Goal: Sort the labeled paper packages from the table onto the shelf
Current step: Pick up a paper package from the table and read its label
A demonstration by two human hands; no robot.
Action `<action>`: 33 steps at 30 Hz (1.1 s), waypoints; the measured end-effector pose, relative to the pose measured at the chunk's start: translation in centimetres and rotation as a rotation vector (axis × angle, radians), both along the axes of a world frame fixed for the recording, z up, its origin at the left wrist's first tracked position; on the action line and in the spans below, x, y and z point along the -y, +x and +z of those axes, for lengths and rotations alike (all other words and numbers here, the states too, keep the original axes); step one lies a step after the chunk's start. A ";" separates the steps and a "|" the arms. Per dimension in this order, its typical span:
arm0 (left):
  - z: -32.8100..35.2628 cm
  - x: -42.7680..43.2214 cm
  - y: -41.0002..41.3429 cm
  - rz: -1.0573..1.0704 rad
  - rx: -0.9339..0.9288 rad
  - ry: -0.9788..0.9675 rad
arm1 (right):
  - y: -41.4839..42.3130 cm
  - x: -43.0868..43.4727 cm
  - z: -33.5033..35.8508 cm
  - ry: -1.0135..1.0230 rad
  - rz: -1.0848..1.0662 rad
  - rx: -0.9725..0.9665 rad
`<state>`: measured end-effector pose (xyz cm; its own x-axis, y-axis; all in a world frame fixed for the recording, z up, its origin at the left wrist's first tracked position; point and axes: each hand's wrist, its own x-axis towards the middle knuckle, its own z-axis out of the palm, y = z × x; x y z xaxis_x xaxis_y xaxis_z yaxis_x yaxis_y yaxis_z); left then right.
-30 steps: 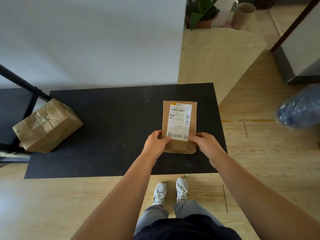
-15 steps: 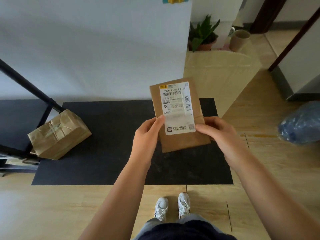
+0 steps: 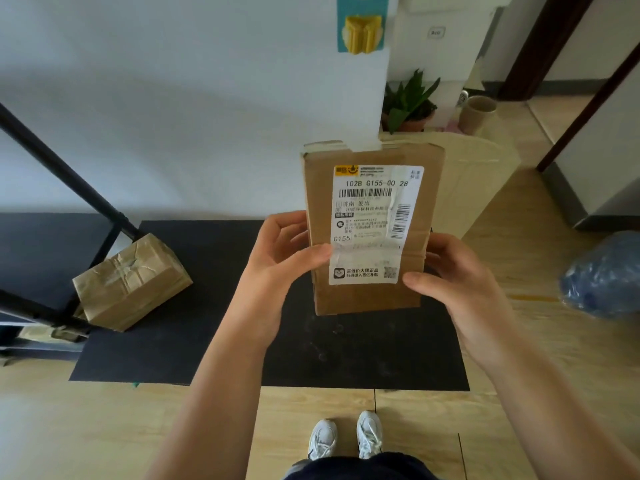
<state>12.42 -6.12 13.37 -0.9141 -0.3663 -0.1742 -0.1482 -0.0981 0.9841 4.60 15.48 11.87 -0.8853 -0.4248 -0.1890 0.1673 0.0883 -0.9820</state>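
Observation:
A flat brown paper package (image 3: 367,299) with a white shipping label (image 3: 374,223) facing me is held upright in the air above the black table (image 3: 207,341). My left hand (image 3: 277,268) grips its left edge, thumb on the label. My right hand (image 3: 450,275) grips its right edge. A second, bulkier brown paper package (image 3: 130,282), wrapped with clear tape, lies tilted at the table's left end, against the black shelf frame (image 3: 65,178).
The black shelf board (image 3: 41,251) sits at the left, level with the table. A pale wooden cabinet (image 3: 478,174) stands behind right, with a potted plant (image 3: 410,102) beyond it. A blue plastic bag (image 3: 602,271) lies on the wooden floor at the right.
Both hands have lifted the labeled package off the table and brought it up closer to my face. The package on the left has not moved.

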 end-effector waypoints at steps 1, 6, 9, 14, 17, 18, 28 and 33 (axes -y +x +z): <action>0.0 0.1 0.1 0.001 -0.015 0.003 | 0.0 0.0 0.2 -0.003 0.004 -0.011; 0.2 0.2 0.1 -0.001 -0.045 0.011 | 0.0 -0.2 0.7 -0.029 0.012 -0.062; 0.3 0.1 0.1 -0.006 -0.044 0.019 | 0.2 -0.2 0.8 -0.049 0.013 -0.063; 0.3 -0.4 0.1 0.025 0.030 0.034 | 0.6 0.1 1.1 -0.060 0.003 -0.012; 0.3 -1.1 0.1 0.056 0.098 0.071 | 0.6 0.2 1.0 -0.056 -0.018 0.042; 0.3 -1.3 0.1 0.064 0.119 0.086 | 0.6 0.2 1.0 -0.047 -0.020 0.053; -0.1 -2.7 1.3 0.154 0.231 0.113 | 0.3 0.7 0.0 0.067 0.022 0.069; -1.2 -2.7 3.6 0.195 0.233 0.140 | 0.9 1.7 -0.2 0.065 0.139 0.057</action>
<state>16.05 -3.41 12.12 -0.7588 -0.4877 -0.4317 -0.3333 -0.2788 0.9007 5.49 13.78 11.66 -0.8058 -0.5279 -0.2685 0.2041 0.1780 -0.9626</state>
